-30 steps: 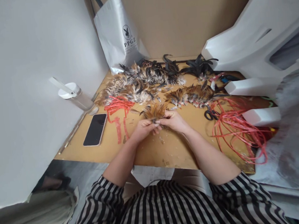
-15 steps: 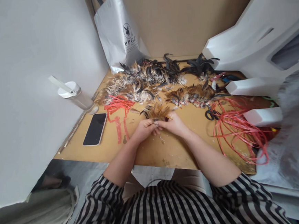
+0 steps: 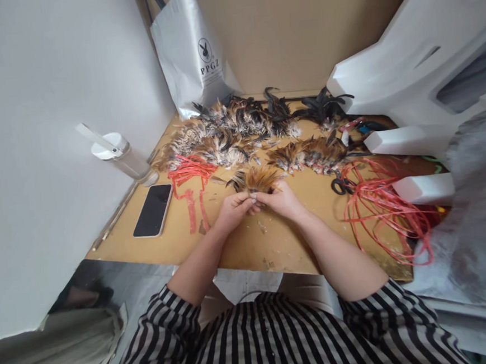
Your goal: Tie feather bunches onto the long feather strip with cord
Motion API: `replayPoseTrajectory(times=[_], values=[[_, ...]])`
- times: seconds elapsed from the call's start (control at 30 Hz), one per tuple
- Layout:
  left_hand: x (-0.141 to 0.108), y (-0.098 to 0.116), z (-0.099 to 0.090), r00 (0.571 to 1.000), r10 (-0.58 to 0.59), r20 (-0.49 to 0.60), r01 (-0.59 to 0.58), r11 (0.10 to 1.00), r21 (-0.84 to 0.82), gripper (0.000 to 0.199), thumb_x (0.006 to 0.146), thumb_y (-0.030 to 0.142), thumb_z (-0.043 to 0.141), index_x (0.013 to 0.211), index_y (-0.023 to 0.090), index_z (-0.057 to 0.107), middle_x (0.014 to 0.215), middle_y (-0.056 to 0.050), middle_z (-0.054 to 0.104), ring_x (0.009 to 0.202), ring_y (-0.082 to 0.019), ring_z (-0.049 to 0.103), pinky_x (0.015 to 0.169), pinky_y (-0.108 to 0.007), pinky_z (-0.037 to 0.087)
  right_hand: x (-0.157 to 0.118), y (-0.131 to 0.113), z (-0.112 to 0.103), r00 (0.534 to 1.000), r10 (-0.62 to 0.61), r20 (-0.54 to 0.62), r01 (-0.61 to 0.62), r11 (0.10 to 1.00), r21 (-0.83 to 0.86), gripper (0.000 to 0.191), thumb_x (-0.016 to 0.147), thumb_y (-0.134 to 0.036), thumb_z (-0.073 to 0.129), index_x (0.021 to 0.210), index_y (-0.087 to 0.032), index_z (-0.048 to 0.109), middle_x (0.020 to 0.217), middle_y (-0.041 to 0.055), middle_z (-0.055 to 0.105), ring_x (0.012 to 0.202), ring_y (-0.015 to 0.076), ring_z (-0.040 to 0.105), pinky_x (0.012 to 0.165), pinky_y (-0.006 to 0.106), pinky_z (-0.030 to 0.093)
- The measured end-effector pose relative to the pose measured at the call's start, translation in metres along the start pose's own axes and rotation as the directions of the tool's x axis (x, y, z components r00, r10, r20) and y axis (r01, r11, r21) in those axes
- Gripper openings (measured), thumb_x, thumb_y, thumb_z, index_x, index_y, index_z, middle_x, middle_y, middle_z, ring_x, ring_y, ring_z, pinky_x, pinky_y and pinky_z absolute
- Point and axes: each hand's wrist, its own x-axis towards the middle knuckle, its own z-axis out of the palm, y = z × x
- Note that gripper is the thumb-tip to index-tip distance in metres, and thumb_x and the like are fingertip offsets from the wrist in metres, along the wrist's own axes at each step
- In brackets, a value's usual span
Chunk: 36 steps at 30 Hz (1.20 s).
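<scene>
Between my two hands is a small bunch of brown and black feathers (image 3: pixel 256 178), its tips fanned away from me. My left hand (image 3: pixel 235 209) pinches the base of the bunch from the left. From the right, my right hand (image 3: pixel 281 200) is closed on the same base, and the fingertips of both hands meet there. Behind the bunch lie a row of brown feather bundles (image 3: pixel 312 154) and a larger pile of mottled feathers (image 3: pixel 230 124). Red plastic strips (image 3: pixel 191 169) rest to the left of my hands.
A phone (image 3: pixel 152 210) and a lidded cup (image 3: pixel 125 157) stand at the left of the table (image 3: pixel 269 253). Black scissors (image 3: pixel 341 184) and tangled red strips (image 3: pixel 379 205) lie at the right. A silver bag (image 3: pixel 188 51) is at the back, white foam pieces (image 3: pixel 424 189) at the right.
The view has shifted slightly. My fingers have moved a little at the base of the feather bunch, which both hands still hold.
</scene>
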Motion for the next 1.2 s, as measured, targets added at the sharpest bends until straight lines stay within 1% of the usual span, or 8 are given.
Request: replayPoseTrajectory(times=[0.33, 0.43, 0.5, 0.67, 0.77, 0.9, 1.07, 1.2], values=[[0.001, -0.001, -0.001, 1.0, -0.014, 0.002, 0.014, 1.0, 0.009, 0.022, 0.069, 0.033, 0.06, 0.065, 0.012, 0.064, 0.054, -0.002, 0.06, 0.046, -0.008, 0.052, 0.05, -0.022, 0.042, 0.0, 0.007, 0.0, 1.0, -0.029, -0.007, 0.029, 0.993, -0.112, 0.022, 0.067, -0.036, 0.061, 0.068, -0.014, 0.058, 0.055, 0.0015, 0.056, 0.051, 0.0123, 0.05, 0.049, 0.023, 0.039], [0.002, 0.0, -0.002, 0.995, -0.074, -0.06, 0.069, 0.994, -0.085, 0.023, 0.067, 0.035, 0.062, 0.067, 0.012, 0.065, 0.059, -0.004, 0.064, 0.051, -0.01, 0.056, 0.053, -0.022, 0.043, 0.001, 0.01, -0.001, 0.995, -0.057, -0.08, 0.042, 0.983, -0.177, 0.029, 0.067, -0.039, 0.062, 0.08, -0.014, 0.058, 0.06, 0.0009, 0.055, 0.05, 0.0105, 0.047, 0.047, 0.022, 0.037], [0.003, 0.001, -0.003, 0.985, -0.129, -0.114, 0.103, 0.972, -0.213, 0.024, 0.066, 0.035, 0.064, 0.071, 0.012, 0.065, 0.067, -0.006, 0.066, 0.059, -0.012, 0.059, 0.057, -0.022, 0.044, 0.002, 0.011, -0.002, 0.982, -0.142, -0.123, 0.106, 0.96, -0.261, 0.038, 0.067, -0.039, 0.063, 0.095, -0.016, 0.055, 0.069, 0.0011, 0.056, 0.052, 0.0099, 0.046, 0.05, 0.023, 0.038], [0.003, 0.003, -0.005, 0.982, -0.179, -0.067, 0.131, 0.884, -0.448, 0.025, 0.067, 0.031, 0.065, 0.084, 0.013, 0.066, 0.088, -0.009, 0.067, 0.078, -0.014, 0.061, 0.07, -0.025, 0.046, -0.002, 0.004, 0.002, 0.928, -0.373, -0.022, 0.278, 0.728, -0.626, 0.045, 0.072, -0.036, 0.059, 0.113, -0.019, 0.049, 0.086, 0.0059, 0.057, 0.075, 0.0177, 0.052, 0.071, 0.03, 0.04], [0.002, 0.004, -0.003, 0.982, -0.187, -0.022, 0.152, 0.858, -0.491, 0.024, 0.068, 0.03, 0.065, 0.085, 0.012, 0.066, 0.087, -0.01, 0.067, 0.082, -0.016, 0.062, 0.076, -0.029, 0.046, -0.003, 0.002, 0.006, 0.919, -0.391, 0.049, 0.286, 0.576, -0.766, 0.043, 0.078, -0.037, 0.052, 0.116, -0.017, 0.047, 0.094, 0.0106, 0.058, 0.088, 0.0231, 0.052, 0.078, 0.034, 0.036], [0.002, 0.002, -0.001, 0.978, -0.209, 0.003, 0.181, 0.839, -0.513, 0.023, 0.068, 0.028, 0.065, 0.086, 0.013, 0.065, 0.085, -0.008, 0.067, 0.081, -0.016, 0.062, 0.076, -0.029, 0.046, -0.003, 0.003, 0.007, 0.92, -0.383, 0.088, 0.282, 0.487, -0.826, 0.04, 0.083, -0.035, 0.043, 0.118, -0.016, 0.045, 0.097, 0.0116, 0.059, 0.09, 0.0237, 0.052, 0.08, 0.034, 0.032], [0.002, -0.001, -0.003, 0.969, -0.241, 0.06, 0.236, 0.821, -0.52, 0.021, 0.067, 0.027, 0.066, 0.082, 0.013, 0.065, 0.081, -0.007, 0.068, 0.075, -0.015, 0.063, 0.071, -0.026, 0.047, -0.003, 0.005, 0.007, 0.917, -0.39, 0.08, 0.277, 0.481, -0.832, 0.041, 0.083, -0.04, 0.044, 0.115, -0.016, 0.048, 0.094, 0.0113, 0.06, 0.087, 0.0232, 0.053, 0.079, 0.034, 0.031], [0.002, 0.003, -0.007, 0.979, -0.201, 0.018, 0.179, 0.825, -0.536, 0.018, 0.069, 0.024, 0.064, 0.082, 0.011, 0.065, 0.087, -0.009, 0.068, 0.076, -0.014, 0.063, 0.071, -0.024, 0.047, -0.001, 0.001, 0.0, 0.916, -0.401, 0.015, 0.276, 0.601, -0.75, 0.046, 0.077, -0.043, 0.053, 0.115, -0.016, 0.049, 0.092, 0.0092, 0.06, 0.081, 0.0208, 0.054, 0.076, 0.032, 0.035]])
